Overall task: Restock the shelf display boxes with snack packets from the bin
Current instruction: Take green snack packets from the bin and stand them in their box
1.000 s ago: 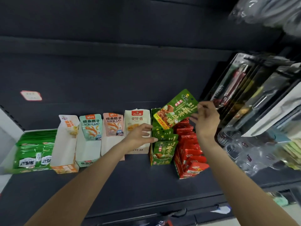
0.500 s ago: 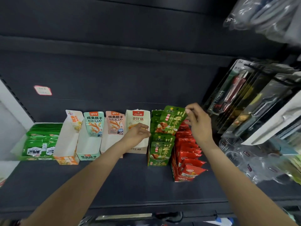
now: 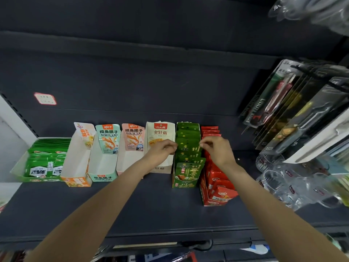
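Observation:
A green display box (image 3: 184, 184) stands on the dark shelf, filled with upright green snack packets (image 3: 188, 168). My left hand (image 3: 162, 151) pinches the left edge of a green packet in the middle of that box. My right hand (image 3: 215, 150) pinches the same row of packets at their right edge. To the right stands a red display box (image 3: 213, 201) full of red packets (image 3: 221, 190). The bin is not in view.
Left of the green box stand a white box (image 3: 160, 168), a pink box (image 3: 128, 167), a teal box (image 3: 103, 176), an orange box (image 3: 77, 181) and a wide green box (image 3: 37, 178). Hanging packaged tools (image 3: 294, 108) and glass cups (image 3: 294, 186) crowd the right.
My right hand brought the green packet down from above the boxes into the green box. My left hand moved right from the white box to the packet's left edge.

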Demonstrator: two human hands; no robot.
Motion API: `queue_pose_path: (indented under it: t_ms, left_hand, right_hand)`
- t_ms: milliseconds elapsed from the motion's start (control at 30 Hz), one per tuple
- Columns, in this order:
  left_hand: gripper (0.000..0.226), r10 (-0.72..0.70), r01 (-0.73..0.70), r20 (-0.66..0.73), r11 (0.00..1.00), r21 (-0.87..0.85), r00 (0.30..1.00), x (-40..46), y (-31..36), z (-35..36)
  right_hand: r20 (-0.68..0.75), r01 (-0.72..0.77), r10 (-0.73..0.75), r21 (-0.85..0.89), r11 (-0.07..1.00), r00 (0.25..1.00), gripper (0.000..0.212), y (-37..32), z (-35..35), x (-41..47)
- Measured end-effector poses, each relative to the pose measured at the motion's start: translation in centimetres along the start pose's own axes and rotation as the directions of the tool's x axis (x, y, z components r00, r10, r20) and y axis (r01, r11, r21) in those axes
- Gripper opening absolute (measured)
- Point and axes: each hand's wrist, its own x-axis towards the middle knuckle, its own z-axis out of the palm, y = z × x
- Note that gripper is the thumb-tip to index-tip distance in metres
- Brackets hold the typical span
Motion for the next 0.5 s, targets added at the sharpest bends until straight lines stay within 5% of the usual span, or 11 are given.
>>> queue_pose_path:
  t_ms: [233,500]
  left_hand:
    - [0.016,0.066,-0.066,-0.016,0.997,0.051,0.998,0.1,0.0,0.3]
    - [0.020,0.208,-0.147,-0.166,0.936,0.321,0.964,-2.7,1.4,0.1]
  right_hand:
    - [0.060,0.033,-0.022,-0.172,0.985,0.998,0.016,-0.5,0.8,-0.1]
    - [-0.003,0.060,-0.060,0.068,0.996,0.998,0.018,-2.1,-0.7,-2.1]
